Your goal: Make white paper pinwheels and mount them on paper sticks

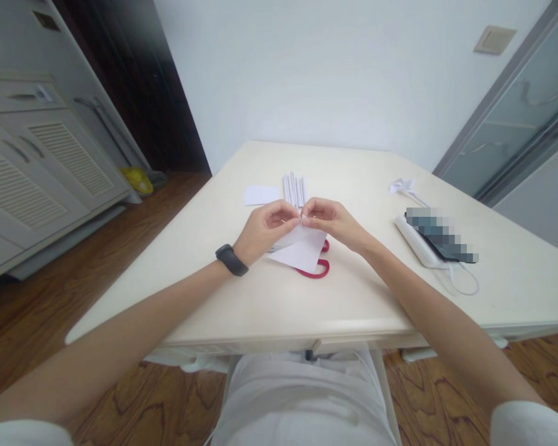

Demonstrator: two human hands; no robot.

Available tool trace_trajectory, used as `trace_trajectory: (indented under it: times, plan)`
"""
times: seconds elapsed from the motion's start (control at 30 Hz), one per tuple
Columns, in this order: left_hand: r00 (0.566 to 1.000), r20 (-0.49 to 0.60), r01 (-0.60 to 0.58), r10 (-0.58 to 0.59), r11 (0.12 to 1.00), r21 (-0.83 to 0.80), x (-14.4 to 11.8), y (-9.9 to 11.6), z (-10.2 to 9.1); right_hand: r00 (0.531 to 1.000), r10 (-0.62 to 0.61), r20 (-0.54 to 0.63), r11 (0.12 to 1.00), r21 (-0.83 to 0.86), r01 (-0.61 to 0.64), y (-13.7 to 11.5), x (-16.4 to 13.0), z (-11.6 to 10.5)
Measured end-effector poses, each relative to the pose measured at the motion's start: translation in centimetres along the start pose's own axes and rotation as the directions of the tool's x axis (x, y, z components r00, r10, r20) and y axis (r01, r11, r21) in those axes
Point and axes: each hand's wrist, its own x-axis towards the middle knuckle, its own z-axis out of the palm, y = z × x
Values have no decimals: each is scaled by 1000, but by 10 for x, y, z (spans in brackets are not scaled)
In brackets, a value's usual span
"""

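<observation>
White paper (302, 251), flat sheet pinched at its upper edge between both hands, lower part resting over red scissors (317, 270) on table.

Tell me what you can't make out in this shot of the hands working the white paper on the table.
- Head view: the scissors, only red handle loops show; the white paper covers the blades.
- What the left hand and right hand pinch at the paper's top edge: too small, hidden by fingertips.
- The device on the white base: pixelated blur.
- The rolled paper sticks: count unclear, too small.
</observation>
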Motion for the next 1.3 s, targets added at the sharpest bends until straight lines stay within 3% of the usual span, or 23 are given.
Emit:
trace_trajectory:
  times: [0.5,0.7,0.83,1.13,1.3]
  plan:
    - [999,-23,-41,45,990,132,-2,7,1,1000,-23,2,998,-64,24,-1,0,1]
    - [992,-114,-28,52,979,201,0,2,-1,975,-211,-74,954,-231,189,1,1,-1]
    - [992,-111,-30,57,971,239,0,-1,-1,948,-314,-55,882,-387,269,2,-1,2]
    - [993,-80,-56,82,958,282,-2,0,1,947,-315,-54,843,-474,253,5,0,6]
    - [996,-79,-19,38,975,220,-1,2,0,945,-318,-70,847,-468,251,4,0,5]
